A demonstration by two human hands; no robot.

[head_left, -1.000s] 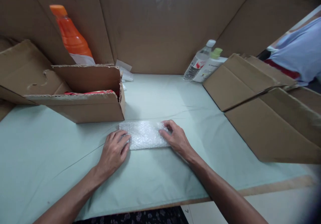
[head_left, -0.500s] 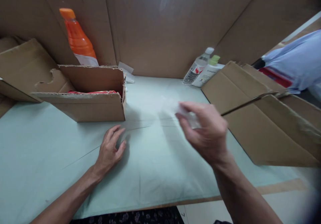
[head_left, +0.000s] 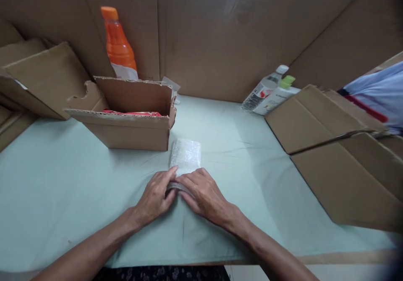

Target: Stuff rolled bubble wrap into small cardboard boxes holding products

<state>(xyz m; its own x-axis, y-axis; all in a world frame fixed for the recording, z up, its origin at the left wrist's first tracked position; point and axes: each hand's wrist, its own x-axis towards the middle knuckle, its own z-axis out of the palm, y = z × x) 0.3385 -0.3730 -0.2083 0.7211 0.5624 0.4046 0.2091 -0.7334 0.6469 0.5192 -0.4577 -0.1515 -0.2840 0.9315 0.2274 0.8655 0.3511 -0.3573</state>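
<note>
A clear bubble wrap pouch [head_left: 186, 153] lies on the pale green tablecloth, in front of the open cardboard box's right corner. Both hands pinch its near edge, which is lifted a little. My left hand [head_left: 158, 192] has thumb and fingers closed on the left part of that edge. Close beside it, my right hand [head_left: 201, 192] grips the right part, with its fingers over the top and the thumb below. Fingers cover the near end of the pouch, and I cannot tell whether anything is inside it.
The open cardboard box [head_left: 138, 134] holds red packaging [head_left: 135, 113]. An orange bottle [head_left: 120, 48] stands behind it. A clear bottle [head_left: 264, 88] and a white bottle with a green cap [head_left: 277, 97] lean at the back right. More cartons [head_left: 343, 180] stand right and left [head_left: 47, 79].
My right hand has come left and down with the bubble wrap, now on the cloth. My left hand has moved right and closed on its edge. The view has shifted slightly.
</note>
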